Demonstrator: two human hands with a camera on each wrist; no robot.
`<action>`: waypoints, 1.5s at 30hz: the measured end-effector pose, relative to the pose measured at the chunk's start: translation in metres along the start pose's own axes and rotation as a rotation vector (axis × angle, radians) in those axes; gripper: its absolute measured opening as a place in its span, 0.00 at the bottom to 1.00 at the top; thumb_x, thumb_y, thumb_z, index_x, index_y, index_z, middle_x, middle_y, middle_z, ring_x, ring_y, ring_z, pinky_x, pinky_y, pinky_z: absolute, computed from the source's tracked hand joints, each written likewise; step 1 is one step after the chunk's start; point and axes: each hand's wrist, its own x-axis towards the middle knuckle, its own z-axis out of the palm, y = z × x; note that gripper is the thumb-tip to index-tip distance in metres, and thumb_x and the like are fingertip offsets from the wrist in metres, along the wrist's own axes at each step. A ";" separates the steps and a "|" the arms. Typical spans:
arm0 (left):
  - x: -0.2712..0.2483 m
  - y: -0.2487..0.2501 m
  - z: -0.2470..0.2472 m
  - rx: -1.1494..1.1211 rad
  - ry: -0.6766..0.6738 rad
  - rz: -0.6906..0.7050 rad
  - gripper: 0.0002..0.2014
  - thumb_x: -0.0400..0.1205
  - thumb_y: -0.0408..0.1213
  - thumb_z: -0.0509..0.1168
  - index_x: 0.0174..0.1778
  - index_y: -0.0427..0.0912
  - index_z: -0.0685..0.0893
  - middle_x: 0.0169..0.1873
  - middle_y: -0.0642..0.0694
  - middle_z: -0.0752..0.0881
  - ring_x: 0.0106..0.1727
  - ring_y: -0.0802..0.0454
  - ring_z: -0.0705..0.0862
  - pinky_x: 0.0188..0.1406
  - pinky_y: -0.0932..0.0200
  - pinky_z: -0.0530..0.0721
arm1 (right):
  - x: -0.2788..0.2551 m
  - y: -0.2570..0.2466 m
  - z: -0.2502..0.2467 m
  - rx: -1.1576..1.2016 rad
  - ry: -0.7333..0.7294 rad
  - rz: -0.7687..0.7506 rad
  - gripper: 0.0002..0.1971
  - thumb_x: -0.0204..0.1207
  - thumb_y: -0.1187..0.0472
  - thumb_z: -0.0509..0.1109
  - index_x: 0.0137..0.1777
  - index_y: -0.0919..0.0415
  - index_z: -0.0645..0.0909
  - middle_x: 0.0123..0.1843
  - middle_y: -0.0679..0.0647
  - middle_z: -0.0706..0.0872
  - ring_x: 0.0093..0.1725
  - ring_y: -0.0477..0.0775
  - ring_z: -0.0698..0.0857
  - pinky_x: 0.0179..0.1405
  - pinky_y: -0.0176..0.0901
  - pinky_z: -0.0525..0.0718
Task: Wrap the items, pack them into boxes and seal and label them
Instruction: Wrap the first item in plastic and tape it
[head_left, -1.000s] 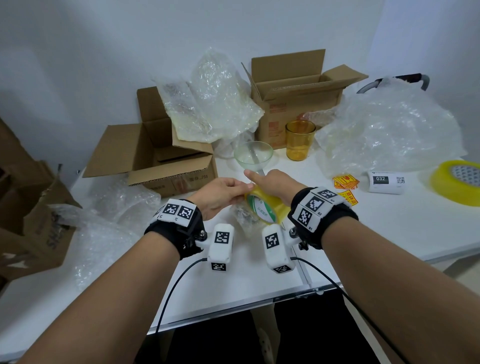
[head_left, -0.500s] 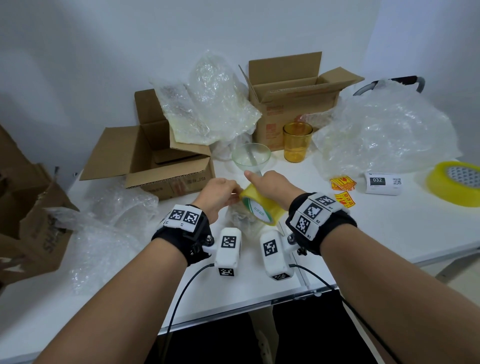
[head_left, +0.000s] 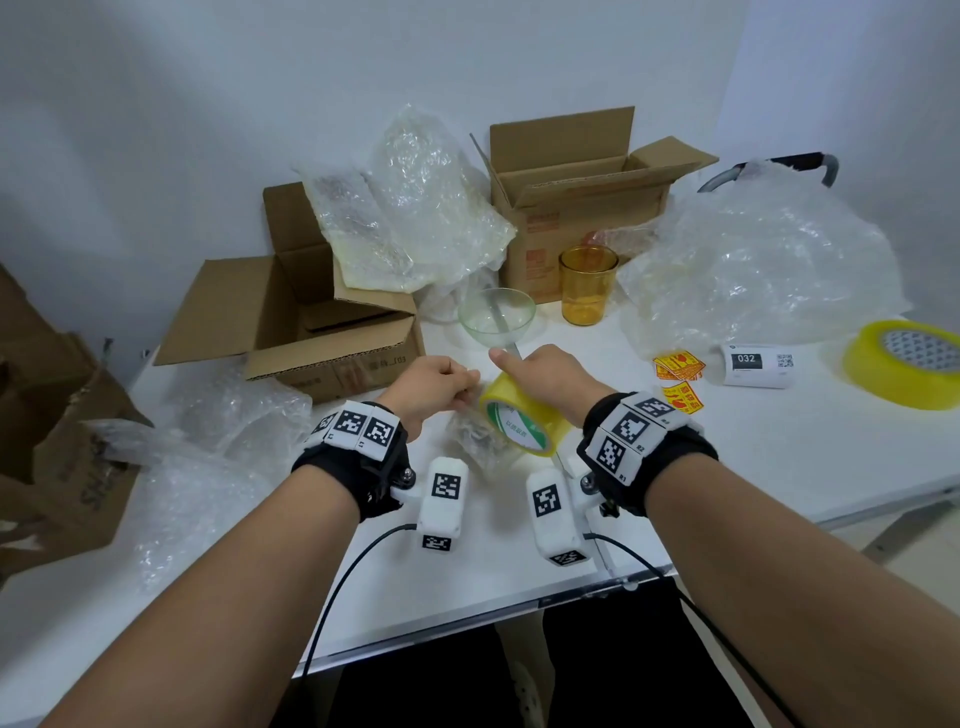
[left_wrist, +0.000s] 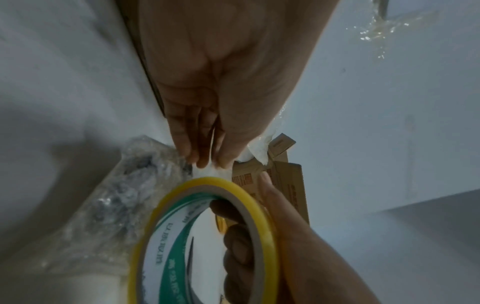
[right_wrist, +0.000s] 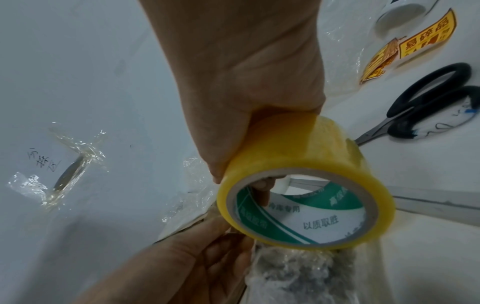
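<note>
My left hand (head_left: 434, 387) has drawn back a bit from the tape roll (head_left: 522, 421), pinching the tape end; my right hand (head_left: 550, 376) grips the roll, fingers through the core. The bubble-wrapped item (head_left: 475, 436) lies under it mid-worktop, so I'm taping the wrap shut. Open boxes (head_left: 311, 322) at the back edge, white wall behind

There were two tape rolls, one held (head_left: 522, 418) and one at far right (head_left: 906, 364), two open cardboard boxes (head_left: 332, 322) (head_left: 582, 192), one amber glass (head_left: 587, 286), one clear bowl (head_left: 496, 317), one pair of scissors (right_wrist: 426, 109).
</note>
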 end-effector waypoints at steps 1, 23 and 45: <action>0.003 -0.003 -0.001 0.049 0.024 0.005 0.11 0.85 0.38 0.67 0.47 0.31 0.83 0.48 0.41 0.88 0.46 0.52 0.84 0.54 0.60 0.83 | 0.001 0.001 0.000 0.017 -0.002 0.007 0.29 0.79 0.34 0.61 0.55 0.64 0.79 0.54 0.60 0.81 0.55 0.57 0.79 0.52 0.47 0.74; 0.010 -0.036 -0.003 -0.453 0.189 -0.290 0.07 0.86 0.30 0.63 0.55 0.28 0.81 0.44 0.33 0.87 0.38 0.41 0.88 0.23 0.52 0.88 | -0.001 -0.003 0.012 0.511 -0.219 0.151 0.45 0.63 0.26 0.71 0.77 0.49 0.67 0.73 0.54 0.75 0.69 0.62 0.77 0.59 0.68 0.82; -0.027 -0.023 -0.012 -0.008 -0.217 -0.147 0.21 0.81 0.30 0.61 0.70 0.49 0.76 0.58 0.49 0.90 0.55 0.50 0.90 0.66 0.53 0.80 | 0.005 0.006 0.019 0.606 -0.122 0.190 0.43 0.70 0.28 0.68 0.74 0.61 0.69 0.62 0.58 0.80 0.61 0.60 0.80 0.56 0.63 0.86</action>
